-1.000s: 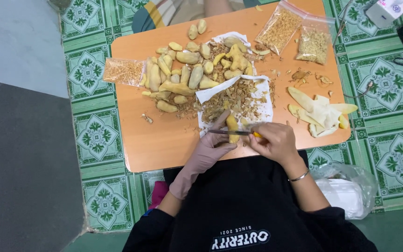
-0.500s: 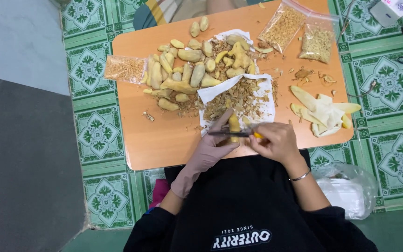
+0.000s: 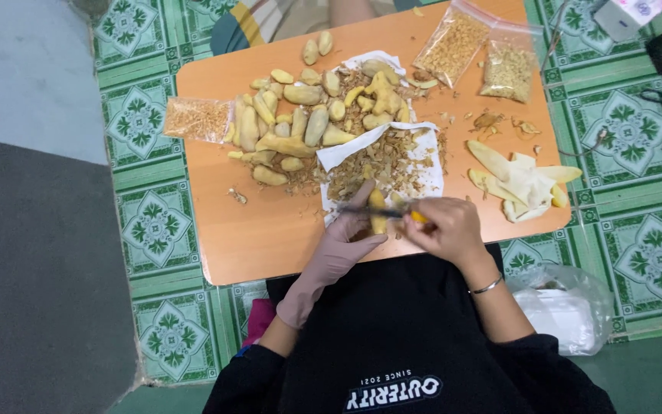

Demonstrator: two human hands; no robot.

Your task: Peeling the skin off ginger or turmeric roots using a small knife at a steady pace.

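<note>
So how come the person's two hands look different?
The left hand wears a pale pinkish glove that runs past the wrist; the right hand is bare, with a thin bracelet on its wrist. The left hand grips a yellowish root piece; the right hand holds a knife with a yellow handle, its blade laid across that piece. Both hands sit at the near edge of the orange table, over a white paper covered in peelings.

My knife [image 3: 373,211] has slid a little further along the ginger [image 3: 378,208], which my gloved left hand [image 3: 344,244] has turned slightly upright.
</note>
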